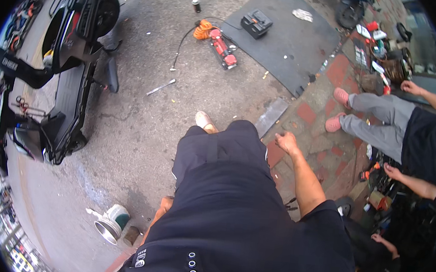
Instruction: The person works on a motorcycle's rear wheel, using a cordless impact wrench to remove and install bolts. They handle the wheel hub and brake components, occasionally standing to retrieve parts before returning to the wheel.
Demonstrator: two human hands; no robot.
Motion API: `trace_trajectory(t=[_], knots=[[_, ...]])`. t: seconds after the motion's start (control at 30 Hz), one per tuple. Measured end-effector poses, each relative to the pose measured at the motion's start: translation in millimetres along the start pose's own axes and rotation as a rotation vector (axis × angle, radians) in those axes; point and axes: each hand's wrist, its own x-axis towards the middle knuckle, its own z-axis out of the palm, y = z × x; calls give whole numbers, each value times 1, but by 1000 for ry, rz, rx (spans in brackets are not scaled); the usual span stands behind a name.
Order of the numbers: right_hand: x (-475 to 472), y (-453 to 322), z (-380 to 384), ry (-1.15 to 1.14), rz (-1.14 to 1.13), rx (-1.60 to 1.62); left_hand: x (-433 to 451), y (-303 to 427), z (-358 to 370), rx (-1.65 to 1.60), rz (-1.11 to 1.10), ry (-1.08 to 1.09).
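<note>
My right hand (pixel 287 142) hangs beside my right thigh with its fingers loosely bent; I see nothing in it. Below it lie red and grey paving stones (pixel 306 113), and a flat grey metal plate (pixel 272 115) is just ahead. Only part of my left hand (pixel 166 203) shows at my left side; my dark shirt hides the rest. On the asphalt ahead lies a red portable air compressor (pixel 222 49) with an orange coiled hose (pixel 202 30). A black box, apparently a battery (pixel 256 23), sits on a dark mat (pixel 289 44). A long metal hand tool (pixel 161 87) lies nearer.
To the left stands a black motor scooter (pixel 71 67). A person in grey trousers (pixel 382 108) is at the right, near bottles and clutter (pixel 383 53). Another person (pixel 376 253) is behind right. Buckets (pixel 111 224) lie behind left. A spray can (pixel 196 5) and white glove (pixel 303 14) are farther ahead.
</note>
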Motion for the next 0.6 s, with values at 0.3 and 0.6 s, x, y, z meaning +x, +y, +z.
trace_trajectory(t=[0.3,0.6], knots=[[35,-222,17,15,197,243,155,331,-351,217,122,-13],[144,-322,87,-51,582,352,284,501,-557,176,7,-50]])
